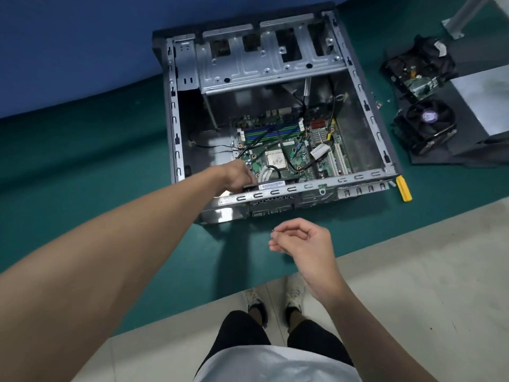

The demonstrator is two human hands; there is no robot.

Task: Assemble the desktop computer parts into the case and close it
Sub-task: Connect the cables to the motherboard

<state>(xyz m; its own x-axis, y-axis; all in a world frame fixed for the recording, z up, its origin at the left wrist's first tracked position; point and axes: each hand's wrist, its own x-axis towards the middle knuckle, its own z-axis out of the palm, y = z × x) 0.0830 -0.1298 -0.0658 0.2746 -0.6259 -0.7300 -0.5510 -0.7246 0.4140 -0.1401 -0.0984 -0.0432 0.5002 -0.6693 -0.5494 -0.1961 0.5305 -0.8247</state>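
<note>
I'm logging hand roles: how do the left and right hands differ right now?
The left hand reaches inside the case, at a black labelled part by the near wall; the right hand hovers outside, in front of the case. The left hand's fingers are mostly hidden; the right hand pinches a tiny metal piece, likely a screw. Both are bare.

The green surface [82, 166] carries the open computer case [176, 133]. A yellow-handled tool [403, 188] lies just beside the case's near right corner. Small screws [381, 102] and a black part [418, 67] lie further right.
</note>
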